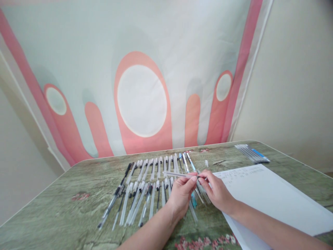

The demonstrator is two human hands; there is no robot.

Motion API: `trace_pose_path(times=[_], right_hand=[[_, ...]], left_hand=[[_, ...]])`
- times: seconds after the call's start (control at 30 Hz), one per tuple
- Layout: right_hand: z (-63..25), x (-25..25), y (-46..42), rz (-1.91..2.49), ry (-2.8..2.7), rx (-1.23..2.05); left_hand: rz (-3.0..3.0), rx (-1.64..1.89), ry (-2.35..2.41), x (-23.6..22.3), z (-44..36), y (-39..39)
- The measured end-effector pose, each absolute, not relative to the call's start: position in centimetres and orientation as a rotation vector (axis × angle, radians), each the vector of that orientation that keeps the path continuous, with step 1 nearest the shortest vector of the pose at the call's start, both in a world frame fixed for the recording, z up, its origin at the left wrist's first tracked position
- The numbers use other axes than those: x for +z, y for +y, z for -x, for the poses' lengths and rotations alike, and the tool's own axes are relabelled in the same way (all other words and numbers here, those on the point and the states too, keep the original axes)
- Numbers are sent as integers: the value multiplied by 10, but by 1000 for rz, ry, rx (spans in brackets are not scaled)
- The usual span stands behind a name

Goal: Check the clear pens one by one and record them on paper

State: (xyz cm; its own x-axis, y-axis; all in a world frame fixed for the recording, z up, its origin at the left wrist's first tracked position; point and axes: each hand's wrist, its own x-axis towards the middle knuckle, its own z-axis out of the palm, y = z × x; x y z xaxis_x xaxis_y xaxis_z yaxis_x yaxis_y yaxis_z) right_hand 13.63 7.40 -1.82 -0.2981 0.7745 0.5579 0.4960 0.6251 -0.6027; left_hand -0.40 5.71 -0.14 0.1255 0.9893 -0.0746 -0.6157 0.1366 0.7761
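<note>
My left hand (181,194) grips a pen with a clear barrel (173,174), which lies almost level and points left. At the pen's right end, the thumb and fingers of my right hand (216,189) are pinched together on a small dark part, likely its tip. Below and beyond my hands, two rows of pens, loose barrels, refills and caps are spread out; one clear barrel (124,206) lies in the near row. A few blue-and-white pens (191,161) lie just behind my fingers. My hands hide part of the near row.
A white paper pad (262,194) with faint writing lies under my right forearm. Behind it is a pack of pens (252,153) with a blue label. A loose clear cap (206,163) sits near the back edge of the wood-patterned table (59,208). A patterned cloth (182,69) hangs behind.
</note>
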Motion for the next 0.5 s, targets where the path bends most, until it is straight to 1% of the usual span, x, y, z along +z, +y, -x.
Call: trace_pose_path(times=[0.13, 0.27, 0.4, 0.5], right_hand=[[-137, -18, 73, 995, -2029, 283], [-137, -17, 71, 1007, -2050, 275], [-135, -14, 68, 1036, -1999, 416], [-132, -10, 67, 1042, -1915, 645]], left_hand=[[-776, 1334, 747, -5, 3, 56], [-862, 1342, 770, -11, 3, 56], [-913, 1332, 759, -12, 3, 55], [-942, 1324, 725, -8, 2, 54]])
